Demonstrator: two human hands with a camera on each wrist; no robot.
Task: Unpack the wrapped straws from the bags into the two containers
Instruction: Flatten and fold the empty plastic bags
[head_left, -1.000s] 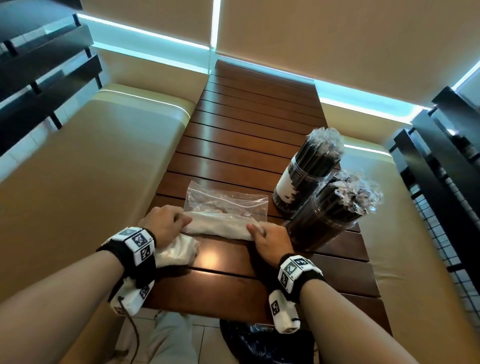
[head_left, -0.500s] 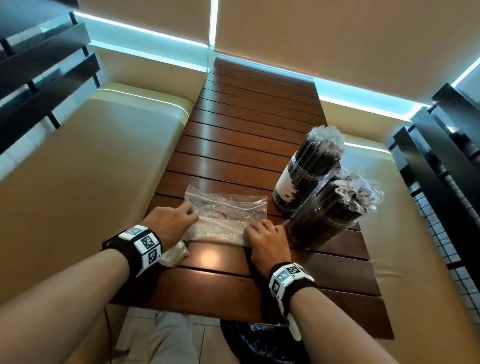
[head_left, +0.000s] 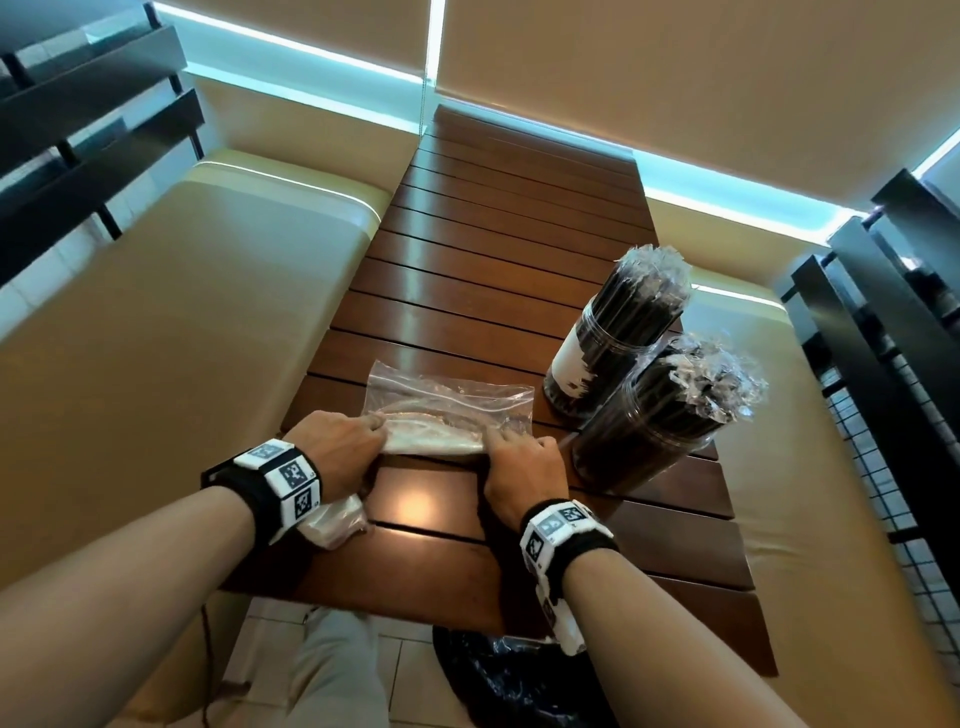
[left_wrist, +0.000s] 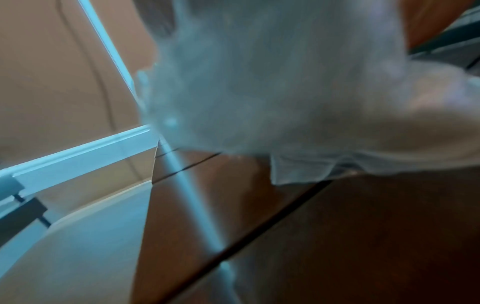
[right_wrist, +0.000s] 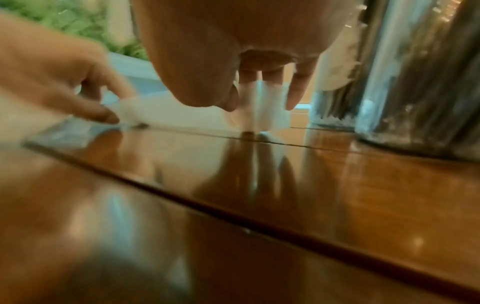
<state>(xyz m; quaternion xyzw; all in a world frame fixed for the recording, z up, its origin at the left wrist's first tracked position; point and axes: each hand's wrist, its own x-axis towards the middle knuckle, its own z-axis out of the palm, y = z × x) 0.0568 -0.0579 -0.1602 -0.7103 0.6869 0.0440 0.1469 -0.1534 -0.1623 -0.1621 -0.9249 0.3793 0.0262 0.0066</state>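
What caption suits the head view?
Both hands, left hand and right hand, fold an empty clear bag beside two straw-filled containers.

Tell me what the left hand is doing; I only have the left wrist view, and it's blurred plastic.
Observer: Head view: the left hand grips the left end of the clear bag on the table.
Operator: And the right hand?
Observer: The right hand pinches the bag's other end, fingertips on the plastic.
Operator: Containers?
Observer: The far container and the near container stand right of the bag, both packed with wrapped straws.
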